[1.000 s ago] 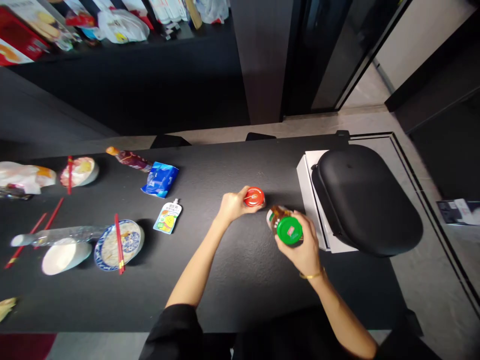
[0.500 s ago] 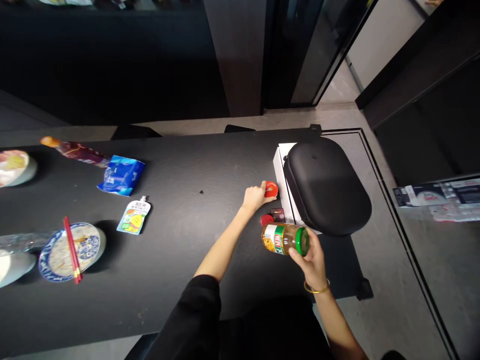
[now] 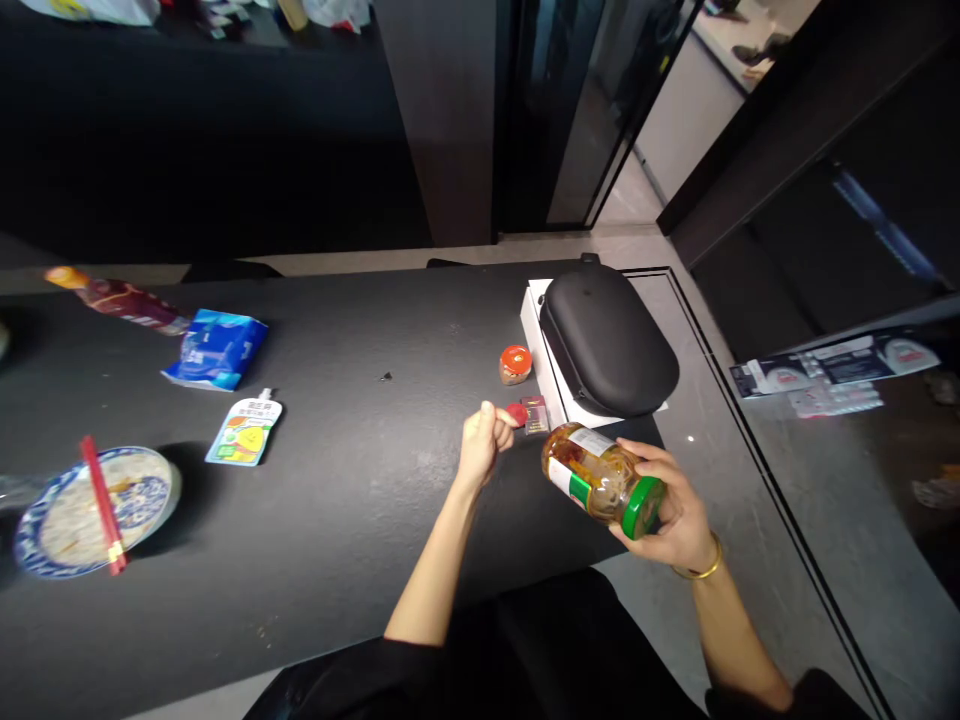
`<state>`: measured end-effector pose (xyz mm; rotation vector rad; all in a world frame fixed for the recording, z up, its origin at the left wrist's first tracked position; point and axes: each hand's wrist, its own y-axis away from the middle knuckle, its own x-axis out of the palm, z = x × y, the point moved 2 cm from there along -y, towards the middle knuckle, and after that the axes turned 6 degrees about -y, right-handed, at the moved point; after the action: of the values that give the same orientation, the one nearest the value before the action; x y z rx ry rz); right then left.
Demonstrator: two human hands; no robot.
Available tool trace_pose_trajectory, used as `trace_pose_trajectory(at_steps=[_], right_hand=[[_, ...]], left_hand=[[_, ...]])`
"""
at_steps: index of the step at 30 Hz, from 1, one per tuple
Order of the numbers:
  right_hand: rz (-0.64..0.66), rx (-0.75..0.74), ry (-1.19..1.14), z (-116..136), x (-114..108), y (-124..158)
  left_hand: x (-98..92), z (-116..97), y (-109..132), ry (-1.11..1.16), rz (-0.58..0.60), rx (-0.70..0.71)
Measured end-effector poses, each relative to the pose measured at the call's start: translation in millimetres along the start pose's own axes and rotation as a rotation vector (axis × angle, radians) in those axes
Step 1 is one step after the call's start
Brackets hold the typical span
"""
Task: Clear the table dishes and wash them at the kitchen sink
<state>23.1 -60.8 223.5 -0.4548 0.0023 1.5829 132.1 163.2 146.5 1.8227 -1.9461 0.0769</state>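
My right hand (image 3: pixel 675 515) grips a glass jar (image 3: pixel 604 475) with a green lid by its lid end, holding it tilted above the table's right part. Brown-red contents and a white and green label show on the jar. My left hand (image 3: pixel 486 445) has its fingers curled, with nothing visible in them. Its fingertips are close to a small red round thing (image 3: pixel 517 414); whether they touch it I cannot tell. Right beside that lies a small dark red packet (image 3: pixel 536 414). A little farther back stands a small jar (image 3: pixel 515 365) with an orange-red lid, apart from both hands.
A black hard case (image 3: pixel 607 340) lies on a white box (image 3: pixel 541 350) at the table's right end. On the left are a blue packet (image 3: pixel 217 350), a spouted pouch (image 3: pixel 244 432), a dark bottle (image 3: pixel 131 305), and a patterned bowl (image 3: pixel 56 520) with red chopsticks (image 3: pixel 103 505) across it.
My left hand has let go of the small orange-lidded jar and come nearer to the red round thing. My right hand has turned the green-lidded jar and brought it closer. The camera view has shifted right.
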Motion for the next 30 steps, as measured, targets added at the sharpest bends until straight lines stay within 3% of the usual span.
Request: trace_pose_trajectory(at_steps=[5, 11, 14, 18, 21, 24, 27, 30], right_hand=[[-0.181, 0.074, 0.029, 7.4, -18.7, 39.0], [-0.567, 0.381, -0.322, -36.1, -62.3, 109.9], [-0.776, 0.453, -0.471, -63.3, -110.0, 154.9], [-0.936, 0.506, -0.533, -99.5, -207.0, 220.0], [-0.889, 0.525, -0.551, -122.3, -282.0, 254.8], [-0.711, 0.532, -0.545, -134.2, -334.6, 265.0], [-0.503, 0.514, -0.500, -133.5, -357.5, 254.0], [-0.271, 0.427, -0.421, -123.0, -351.1, 227.3]], left_hand=[[40.8, 27.3, 40.7, -0.007, 0.096, -0.166], [100.2, 70.7, 97.1, 0.153, 0.333, -0.486], [149.4, 110.8, 117.3, 0.137, 0.414, -0.600], [238.3, 186.2, 130.6, 0.187, 0.464, -0.765], [304.1, 236.9, 140.6, 0.265, 0.414, -0.746], [352.1, 265.8, 160.6, 0.326, 0.292, -0.685], [377.1, 273.9, 184.2, 0.343, 0.191, -0.653], [374.0, 267.5, 199.7, 0.371, 0.070, -0.591]])
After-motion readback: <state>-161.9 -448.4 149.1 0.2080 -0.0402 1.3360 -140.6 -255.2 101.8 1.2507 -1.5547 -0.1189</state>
